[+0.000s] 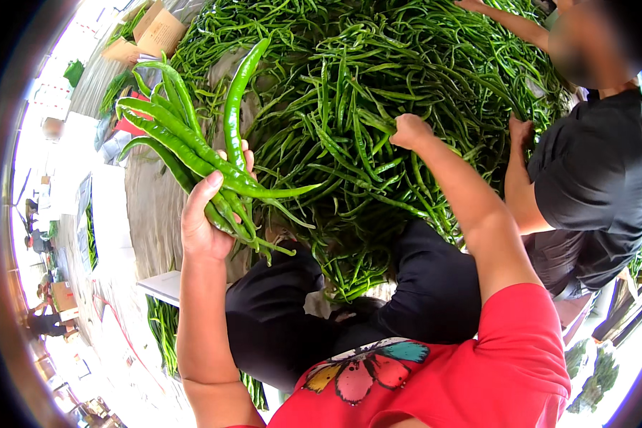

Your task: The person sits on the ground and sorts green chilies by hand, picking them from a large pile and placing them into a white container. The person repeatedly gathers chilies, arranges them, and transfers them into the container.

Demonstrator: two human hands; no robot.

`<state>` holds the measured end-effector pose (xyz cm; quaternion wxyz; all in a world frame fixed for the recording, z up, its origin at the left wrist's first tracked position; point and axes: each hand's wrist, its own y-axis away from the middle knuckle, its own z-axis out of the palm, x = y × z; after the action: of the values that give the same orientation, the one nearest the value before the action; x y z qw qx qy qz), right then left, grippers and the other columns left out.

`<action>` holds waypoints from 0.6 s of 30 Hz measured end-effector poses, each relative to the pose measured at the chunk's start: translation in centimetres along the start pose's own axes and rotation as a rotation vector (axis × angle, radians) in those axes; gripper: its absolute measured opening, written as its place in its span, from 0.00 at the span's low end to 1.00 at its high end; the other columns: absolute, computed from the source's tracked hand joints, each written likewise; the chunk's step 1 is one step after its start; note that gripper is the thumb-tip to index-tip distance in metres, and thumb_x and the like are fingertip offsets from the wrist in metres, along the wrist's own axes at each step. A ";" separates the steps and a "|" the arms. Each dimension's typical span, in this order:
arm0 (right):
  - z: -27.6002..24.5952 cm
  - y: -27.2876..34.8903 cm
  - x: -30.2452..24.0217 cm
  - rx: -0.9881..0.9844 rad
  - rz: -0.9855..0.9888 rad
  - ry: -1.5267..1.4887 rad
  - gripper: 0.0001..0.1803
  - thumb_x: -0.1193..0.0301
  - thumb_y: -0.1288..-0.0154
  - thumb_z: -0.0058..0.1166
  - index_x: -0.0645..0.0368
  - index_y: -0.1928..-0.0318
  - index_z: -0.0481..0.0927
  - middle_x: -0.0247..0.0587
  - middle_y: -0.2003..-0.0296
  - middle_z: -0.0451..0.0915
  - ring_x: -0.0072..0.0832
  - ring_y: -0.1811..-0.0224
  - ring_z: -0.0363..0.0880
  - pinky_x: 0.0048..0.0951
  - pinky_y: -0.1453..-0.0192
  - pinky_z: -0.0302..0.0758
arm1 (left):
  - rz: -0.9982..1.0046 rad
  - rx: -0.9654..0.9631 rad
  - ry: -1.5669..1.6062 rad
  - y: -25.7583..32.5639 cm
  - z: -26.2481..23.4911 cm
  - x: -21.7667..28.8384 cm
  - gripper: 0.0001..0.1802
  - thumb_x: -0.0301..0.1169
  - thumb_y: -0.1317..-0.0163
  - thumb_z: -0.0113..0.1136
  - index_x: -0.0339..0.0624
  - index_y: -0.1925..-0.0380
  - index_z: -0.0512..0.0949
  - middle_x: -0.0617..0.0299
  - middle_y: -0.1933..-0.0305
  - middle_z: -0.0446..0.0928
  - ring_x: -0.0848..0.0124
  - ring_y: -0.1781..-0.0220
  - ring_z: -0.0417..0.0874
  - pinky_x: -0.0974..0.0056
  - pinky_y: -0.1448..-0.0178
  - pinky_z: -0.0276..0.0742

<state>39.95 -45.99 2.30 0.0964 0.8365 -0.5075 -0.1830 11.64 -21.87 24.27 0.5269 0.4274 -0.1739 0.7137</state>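
Observation:
A bunch of long green chili peppers (185,146) is gripped in my left hand (210,214), held up at the left with the thumb across it. One pepper stands nearly upright at the bunch's right side. My right hand (411,133) reaches forward to a large heap of green chili peppers (378,64). Its fingers are closed at the heap, around what looks like a pepper's end. The heap spreads in front of me and down between my knees.
At the right a co-worker in a black shirt (592,157) reaches into the same heap with both hands. An open cardboard box (157,32) stands at the far left. A white box edge (160,285) lies beside my left forearm, with more peppers (162,332) below it.

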 end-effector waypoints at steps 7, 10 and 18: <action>-2.9 1.5 1.9 -0.098 -0.079 -0.210 0.21 0.60 0.53 0.61 0.58 0.58 0.81 0.47 0.60 0.82 0.39 0.57 0.81 0.38 0.52 0.77 | -0.014 0.065 -0.057 0.4 -0.9 0.2 0.21 0.31 0.44 0.57 0.38 0.50 0.69 0.45 0.40 0.67 0.56 0.37 0.70 0.54 0.38 0.69; -8.5 4.8 8.0 0.117 -0.084 -0.597 0.23 0.58 0.53 0.63 0.57 0.58 0.82 0.42 0.65 0.83 0.33 0.63 0.82 0.34 0.55 0.76 | -0.016 0.028 -0.037 0.0 -0.7 0.3 0.21 0.31 0.43 0.56 0.38 0.50 0.69 0.44 0.39 0.66 0.56 0.37 0.69 0.54 0.38 0.69; -11.6 6.9 8.8 0.037 0.039 -0.426 0.23 0.57 0.53 0.60 0.60 0.59 0.82 0.45 0.66 0.82 0.33 0.63 0.80 0.34 0.55 0.75 | -0.048 -0.014 -0.018 -0.5 0.9 -0.1 0.22 0.31 0.44 0.57 0.37 0.49 0.68 0.43 0.39 0.65 0.56 0.37 0.69 0.54 0.38 0.71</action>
<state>42.71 -57.24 13.41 -0.0247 0.7705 -0.5358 -0.3444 12.52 -22.34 24.62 0.5454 0.4342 -0.1732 0.6957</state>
